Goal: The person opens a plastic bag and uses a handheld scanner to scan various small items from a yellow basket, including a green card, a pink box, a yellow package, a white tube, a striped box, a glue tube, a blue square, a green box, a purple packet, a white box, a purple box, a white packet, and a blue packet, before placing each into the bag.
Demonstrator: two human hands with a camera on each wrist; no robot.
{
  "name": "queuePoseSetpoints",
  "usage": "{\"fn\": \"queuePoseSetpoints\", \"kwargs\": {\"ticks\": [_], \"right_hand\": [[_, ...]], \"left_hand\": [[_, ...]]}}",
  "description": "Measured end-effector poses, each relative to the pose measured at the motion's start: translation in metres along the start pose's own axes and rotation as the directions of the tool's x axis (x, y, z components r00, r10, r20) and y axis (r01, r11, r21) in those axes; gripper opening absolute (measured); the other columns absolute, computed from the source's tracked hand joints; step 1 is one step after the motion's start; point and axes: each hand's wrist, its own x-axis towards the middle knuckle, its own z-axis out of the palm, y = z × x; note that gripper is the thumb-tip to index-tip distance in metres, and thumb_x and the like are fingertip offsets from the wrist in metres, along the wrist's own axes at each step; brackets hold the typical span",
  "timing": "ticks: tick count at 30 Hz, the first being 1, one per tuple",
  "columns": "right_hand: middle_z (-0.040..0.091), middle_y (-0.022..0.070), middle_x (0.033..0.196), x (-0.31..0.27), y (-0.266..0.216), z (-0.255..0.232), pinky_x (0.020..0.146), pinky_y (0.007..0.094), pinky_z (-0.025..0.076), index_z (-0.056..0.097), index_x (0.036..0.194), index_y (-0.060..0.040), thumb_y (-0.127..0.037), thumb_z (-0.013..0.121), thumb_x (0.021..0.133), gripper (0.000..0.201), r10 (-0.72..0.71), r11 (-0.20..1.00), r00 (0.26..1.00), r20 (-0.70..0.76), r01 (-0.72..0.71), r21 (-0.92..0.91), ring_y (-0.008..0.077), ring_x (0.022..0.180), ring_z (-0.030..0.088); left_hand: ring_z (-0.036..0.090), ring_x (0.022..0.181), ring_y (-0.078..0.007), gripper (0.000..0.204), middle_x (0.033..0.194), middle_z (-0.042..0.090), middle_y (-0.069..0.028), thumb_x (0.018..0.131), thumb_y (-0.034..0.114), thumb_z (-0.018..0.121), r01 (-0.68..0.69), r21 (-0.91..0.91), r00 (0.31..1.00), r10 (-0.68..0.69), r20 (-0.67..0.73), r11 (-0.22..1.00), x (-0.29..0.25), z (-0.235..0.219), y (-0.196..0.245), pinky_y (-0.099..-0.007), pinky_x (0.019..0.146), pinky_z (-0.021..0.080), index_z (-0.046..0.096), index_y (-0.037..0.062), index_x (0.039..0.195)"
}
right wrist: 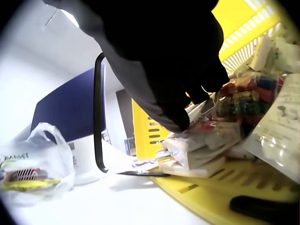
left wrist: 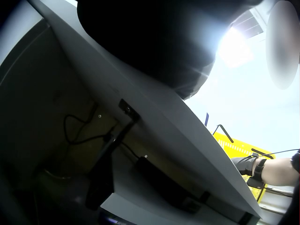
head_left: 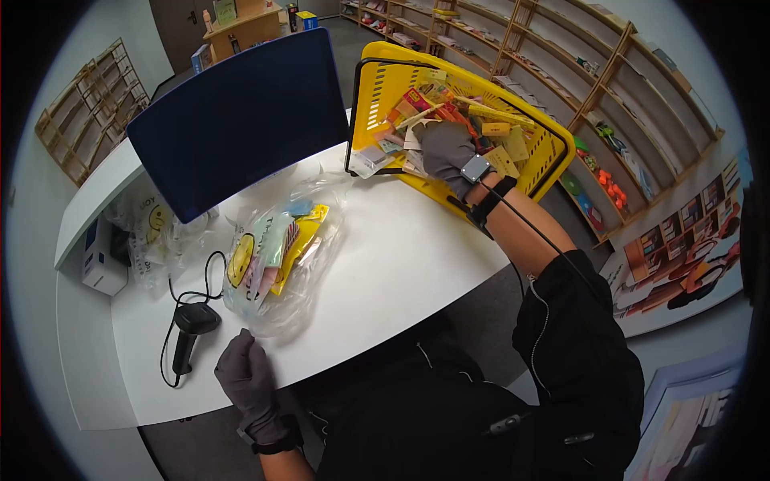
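My gloved right hand [head_left: 449, 152] reaches down into a yellow shopping basket [head_left: 559, 152]. In the right wrist view its dark fingers [right wrist: 176, 112] reach in among clear-wrapped small packages [right wrist: 201, 145]; I cannot tell whether they grip one. The pile in the basket mixes red, orange, yellow and white packets. My gloved left hand [head_left: 247, 373] rests at the table's front edge with fingers loosely curled and nothing in it. Just beyond it lies a clear plastic bag [head_left: 301, 313] with a smiley print, holding a yellow packet [head_left: 298, 252] and other small goods.
A black barcode scanner [head_left: 195, 321] with a looped cable lies left on the white table [head_left: 401, 256]. A dark blue screen [head_left: 241, 120] stands behind the bag. More plastic bags [head_left: 156, 240] and a white box [head_left: 103, 260] sit at the left. Wooden shelves [head_left: 561, 72] line the wall.
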Motion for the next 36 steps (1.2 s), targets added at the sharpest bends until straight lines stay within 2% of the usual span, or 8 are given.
{"fn": "queuePoseSetpoints", "kwargs": {"ticks": [6, 9, 13, 18, 21, 27, 34, 36], "right_hand": [[0.083, 0.0175, 0.107, -0.002, -0.001, -0.038, 0.081, 0.0528, 0.063, 0.082, 0.121, -0.0102, -0.033, 0.067, 0.098, 0.036, 0.207, 0.972, 0.965, 0.16, -0.221, 0.075, 0.0376, 0.098, 0.082], [0.08, 0.024, 0.128, -0.012, -0.003, -0.049, 0.103, 0.0479, 0.06, 0.075, 0.146, -0.0105, -0.033, 0.071, 0.097, 0.054, 0.585, 0.646, 0.81, -0.04, -0.436, 0.627, 0.0417, 0.117, 0.077], [0.077, 0.0249, 0.138, -0.009, -0.007, -0.032, 0.109, 0.0445, 0.057, 0.073, 0.15, -0.0123, -0.039, 0.078, 0.093, 0.062, 0.702, 0.536, 0.697, -0.144, -0.386, 0.751, 0.0414, 0.124, 0.075], [0.082, 0.0186, 0.123, -0.012, -0.009, -0.05, 0.099, 0.0495, 0.062, 0.078, 0.143, -0.018, -0.04, 0.069, 0.099, 0.05, 0.606, 0.687, 0.783, -0.139, -0.427, 0.588, 0.0376, 0.113, 0.079], [0.078, 0.0191, 0.133, -0.013, -0.016, -0.076, 0.104, 0.0483, 0.06, 0.074, 0.148, -0.0181, -0.027, 0.071, 0.096, 0.053, 0.356, 0.886, 0.916, 0.185, -0.394, 0.245, 0.0384, 0.122, 0.076], [0.079, 0.0133, 0.129, -0.02, 0.001, -0.013, 0.099, 0.0496, 0.061, 0.074, 0.146, -0.02, -0.023, 0.071, 0.094, 0.052, 0.233, 0.961, 0.97, 0.071, -0.241, 0.139, 0.0366, 0.117, 0.077], [0.084, 0.0093, 0.116, -0.024, 0.0, -0.022, 0.095, 0.0476, 0.062, 0.083, 0.131, -0.0186, -0.025, 0.074, 0.093, 0.039, 0.226, 0.945, 0.973, 0.053, -0.233, 0.228, 0.0349, 0.108, 0.079], [0.084, 0.0088, 0.114, -0.026, -0.002, -0.028, 0.094, 0.0461, 0.062, 0.084, 0.126, -0.0176, -0.025, 0.074, 0.094, 0.034, 0.296, 0.916, 0.948, -0.119, -0.246, 0.317, 0.0348, 0.105, 0.079]], "left_hand": [[0.078, 0.091, -0.029, 0.024, 0.101, 0.08, -0.0185, 0.095, -0.004, 0.07, 0.03, -0.008, 1.0, -0.03, -0.005, 1.0, -0.004, 0.0, -0.006, -0.0402, 0.087, 0.06, 0.077, -0.0061, 0.118], [0.077, 0.089, -0.0269, 0.024, 0.1, 0.081, -0.0178, 0.095, -0.005, 0.069, -0.011, -0.013, 1.0, 0.01, -0.028, 1.0, -0.005, 0.002, -0.011, -0.0395, 0.085, 0.06, 0.077, -0.0068, 0.118], [0.073, 0.095, -0.0145, 0.033, 0.106, 0.081, -0.0115, 0.102, -0.002, 0.065, 0.065, -0.011, 0.996, -0.064, 0.056, 0.998, -0.007, -0.003, -0.015, -0.031, 0.089, 0.059, 0.076, -0.0093, 0.132], [0.073, 0.095, -0.0142, 0.033, 0.106, 0.081, -0.0111, 0.103, -0.002, 0.065, 0.025, -0.003, 0.998, -0.024, 0.058, 1.0, -0.006, -0.002, -0.015, -0.0307, 0.087, 0.059, 0.076, -0.0096, 0.133], [0.073, 0.094, -0.0142, 0.033, 0.106, 0.081, -0.0113, 0.103, -0.002, 0.065, 0.065, 0.017, 0.995, -0.066, 0.078, 0.998, -0.007, -0.004, -0.018, -0.0301, 0.087, 0.059, 0.076, -0.0097, 0.133], [0.072, 0.09, -0.0131, 0.033, 0.105, 0.082, -0.0112, 0.102, -0.002, 0.065, 0.009, -0.011, 0.998, -0.008, 0.056, 1.0, -0.005, -0.001, -0.015, -0.0298, 0.083, 0.058, 0.076, -0.0098, 0.133], [0.071, 0.087, -0.0125, 0.033, 0.103, 0.082, -0.0114, 0.101, -0.002, 0.065, 0.023, 0.012, 0.999, -0.024, 0.042, 1.0, -0.004, -0.001, -0.007, -0.0294, 0.081, 0.058, 0.077, -0.0092, 0.131], [0.073, 0.086, -0.0194, 0.026, 0.097, 0.08, -0.0135, 0.098, -0.003, 0.068, 0.06, -0.011, 0.998, -0.06, 0.02, 0.998, -0.003, 0.001, -0.002, -0.0347, 0.083, 0.058, 0.078, -0.0076, 0.122]]}}
